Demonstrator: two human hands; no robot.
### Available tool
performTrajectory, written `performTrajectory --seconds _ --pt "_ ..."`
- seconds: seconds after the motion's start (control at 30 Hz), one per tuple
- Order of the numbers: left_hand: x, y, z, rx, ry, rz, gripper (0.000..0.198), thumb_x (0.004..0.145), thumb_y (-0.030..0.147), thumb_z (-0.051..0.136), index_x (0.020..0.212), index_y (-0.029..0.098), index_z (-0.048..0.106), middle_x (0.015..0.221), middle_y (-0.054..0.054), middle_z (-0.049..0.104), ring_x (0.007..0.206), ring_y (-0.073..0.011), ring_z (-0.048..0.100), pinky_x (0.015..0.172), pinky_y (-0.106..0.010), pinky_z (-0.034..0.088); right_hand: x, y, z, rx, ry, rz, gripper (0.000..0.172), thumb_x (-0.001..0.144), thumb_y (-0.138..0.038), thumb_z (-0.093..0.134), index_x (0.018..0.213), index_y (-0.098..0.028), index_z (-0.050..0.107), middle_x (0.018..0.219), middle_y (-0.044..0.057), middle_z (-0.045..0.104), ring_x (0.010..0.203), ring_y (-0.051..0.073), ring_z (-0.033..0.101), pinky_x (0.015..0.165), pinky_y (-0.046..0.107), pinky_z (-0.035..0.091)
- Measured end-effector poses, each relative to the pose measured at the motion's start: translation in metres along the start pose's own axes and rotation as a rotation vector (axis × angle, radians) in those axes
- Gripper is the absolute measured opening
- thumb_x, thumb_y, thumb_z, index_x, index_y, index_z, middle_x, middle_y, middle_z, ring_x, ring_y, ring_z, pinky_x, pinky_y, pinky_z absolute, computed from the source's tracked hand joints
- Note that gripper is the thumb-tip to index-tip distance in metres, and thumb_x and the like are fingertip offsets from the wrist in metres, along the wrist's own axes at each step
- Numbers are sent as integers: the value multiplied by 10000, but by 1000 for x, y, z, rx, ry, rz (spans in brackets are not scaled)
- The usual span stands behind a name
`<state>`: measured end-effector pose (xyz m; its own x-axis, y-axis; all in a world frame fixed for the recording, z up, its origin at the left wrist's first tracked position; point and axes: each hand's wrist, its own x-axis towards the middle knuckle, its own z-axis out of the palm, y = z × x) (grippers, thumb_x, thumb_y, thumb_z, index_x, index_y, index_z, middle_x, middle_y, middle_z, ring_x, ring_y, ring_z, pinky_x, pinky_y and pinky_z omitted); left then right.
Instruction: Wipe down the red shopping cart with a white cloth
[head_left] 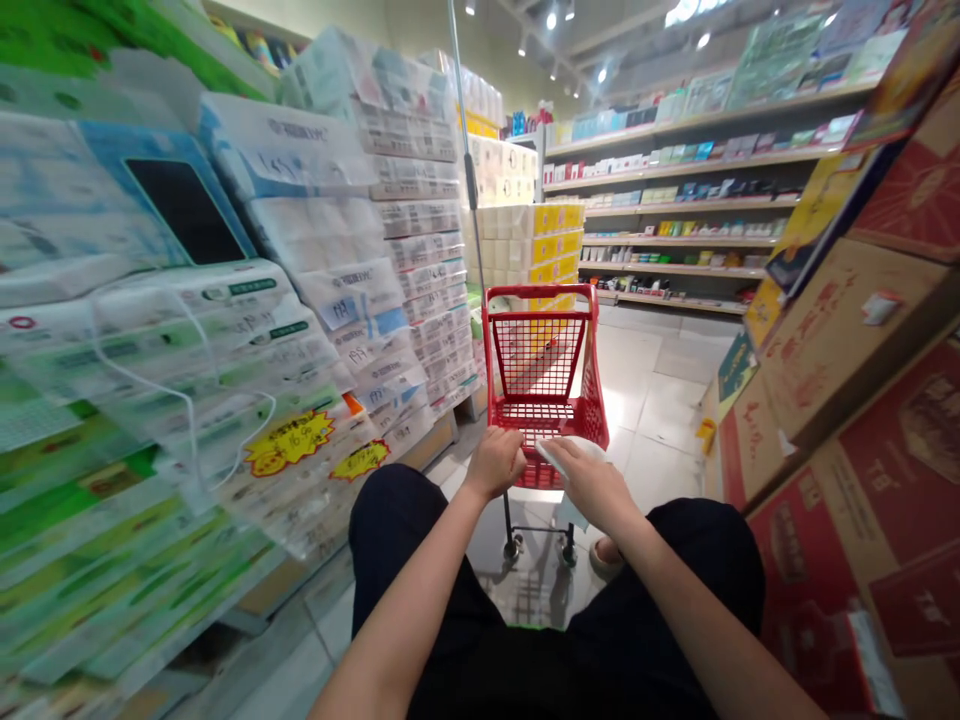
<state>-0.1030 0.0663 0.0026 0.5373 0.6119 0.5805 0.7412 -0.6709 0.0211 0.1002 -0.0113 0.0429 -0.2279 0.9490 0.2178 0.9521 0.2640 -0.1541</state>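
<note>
A small red plastic shopping cart (544,300) stands right in front of me, between my knees. My left hand (495,462) is closed at its near left corner, with the fingers curled over the rim. At the near right edge of the cart, my right hand (592,485) presses a white cloth or tissue (589,447) against the red plastic. Part of that white piece shows beyond my fingers, and the palm hides the rest. A thin pole (471,180) rises along the cart's left side.
Stacked tissue packs (405,200) line the left, with a dark-screened phone or tablet (180,205) and a white cable (191,420) on them. Cardboard cartons (847,330) stack up on the right. Stocked shelves (675,200) stand behind, across the tiled floor (660,400).
</note>
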Motion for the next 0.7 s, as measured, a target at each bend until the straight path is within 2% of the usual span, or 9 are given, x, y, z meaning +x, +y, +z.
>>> performTrajectory --seconds 0.13,0.2,0.27,0.37,0.43,0.5,0.57,0.63,0.7 --pt "-3 2 -1 2 -7 17 108 865 190 432 797 210 514 785 -40 562 789 -209 502 824 -367 397 -9 44 -7 -25 12 100 463 938 -277 389 1368 -446 422 1414 -36 503 897 163 650 649 269 502" --pt "-2 6 1 -16 -14 32 68 861 246 471 815 213 509 802 -41 567 799 -216 507 831 -377 401 -8 48 -4 -56 24 142 483 936 -250 380 1387 -419 405 1423 -6 492 903 173 654 650 278 514" --pt "-1 9 4 -38 -8 26 100 837 298 520 884 210 515 835 -49 577 817 -228 517 845 -394 405 -5 31 6 -84 40 185 559 920 -199 377 1452 -362 332 1445 71 457 899 197 659 651 301 531" --pt "-1 12 10 -66 11 1 274 801 318 558 1038 193 499 889 -66 588 859 -252 533 865 -419 408 -1 -15 28 -70 49 163 690 901 -153 376 1536 -298 147 1526 156 319 993 250 645 660 334 560" --pt "-2 9 12 -82 11 11 371 794 309 559 1127 177 463 916 -74 589 871 -260 543 869 -428 411 0 -40 39 -34 41 87 754 885 -134 388 1550 -293 70 1577 144 224 1081 263 617 688 330 572" --pt "-4 5 13 -93 4 33 443 804 305 552 1201 162 416 930 -76 589 868 -259 550 866 -426 417 -2 -46 43 -11 42 27 790 872 -126 395 1548 -333 43 1602 88 187 1094 243 615 686 311 580" --pt "-6 0 13 -88 -9 53 490 815 300 555 1247 152 377 922 -71 589 868 -256 554 860 -418 425 -7 -32 39 -3 63 1 791 872 -134 386 1535 -406 53 1602 11 210 1098 217 615 660 289 585" --pt "-7 -3 13 -80 -24 64 502 822 301 579 1257 159 371 914 -63 591 875 -253 557 856 -406 435 -13 -3 31 10 99 2 757 886 -165 379 1519 -459 86 1581 -47 267 1147 199 592 664 266 585" --pt "-5 -4 13 -90 -43 69 480 833 302 599 1246 180 386 921 -59 598 882 -248 562 857 -396 447 -18 29 22 37 130 22 713 900 -212 391 1522 -442 130 1561 -49 313 1181 194 576 711 253 583"
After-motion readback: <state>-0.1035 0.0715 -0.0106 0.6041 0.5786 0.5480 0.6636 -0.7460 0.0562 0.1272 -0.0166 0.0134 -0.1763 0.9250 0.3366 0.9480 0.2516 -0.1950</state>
